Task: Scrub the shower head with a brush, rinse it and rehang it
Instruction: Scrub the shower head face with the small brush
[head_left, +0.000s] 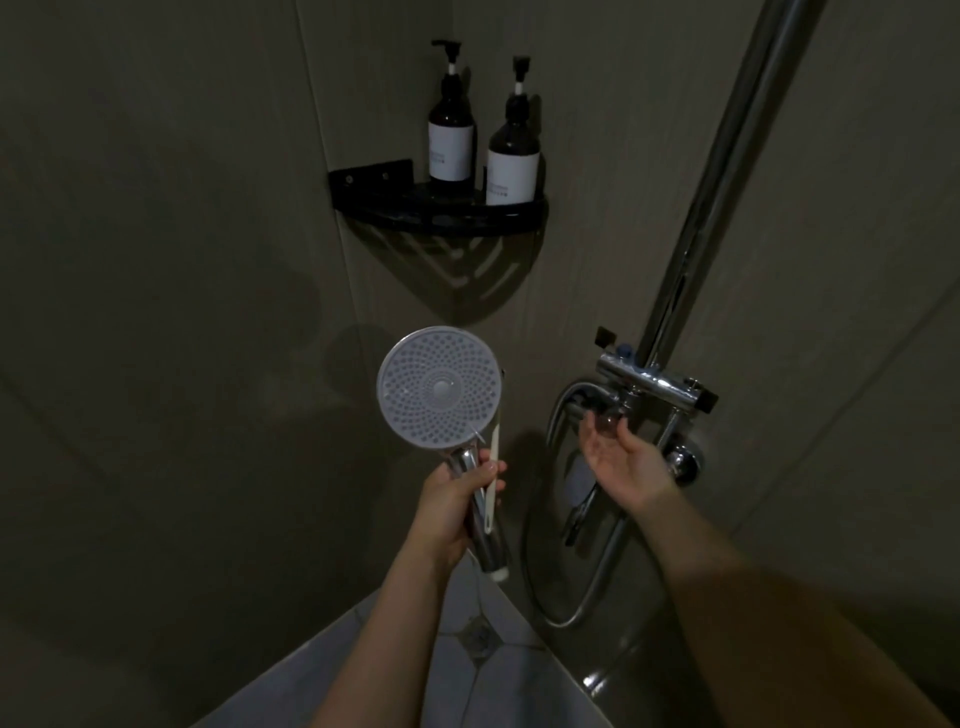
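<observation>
**Shower head and brush in one hand, other hand open under the mixer**

Down in the dim corner of the stall, the left hand (457, 506) grips the chrome handle of the shower head (440, 387), fingers and thumb curled round it. The round spray face is upright and turned toward the camera, its nozzle dots plain to see. A slim white brush (492, 470) is pinched against the same handle, its stem running along the right edge of the spray face; its bristles cannot be made out.

To the right, the right hand (621, 460) is palm up with fingers spread and relaxed, holding nothing, its fingertips just below the chrome mixer valve (649, 382). Whether they touch the fitting cannot be told. A chrome riser pipe (727, 156) climbs from the valve, and the shower hose (561, 597) loops down beneath it.

Higher up, a black corner shelf (441, 210) carries two dark pump bottles (451, 140) with white labels, standing side by side. A floor drain (475, 636) shows between the forearms.
</observation>
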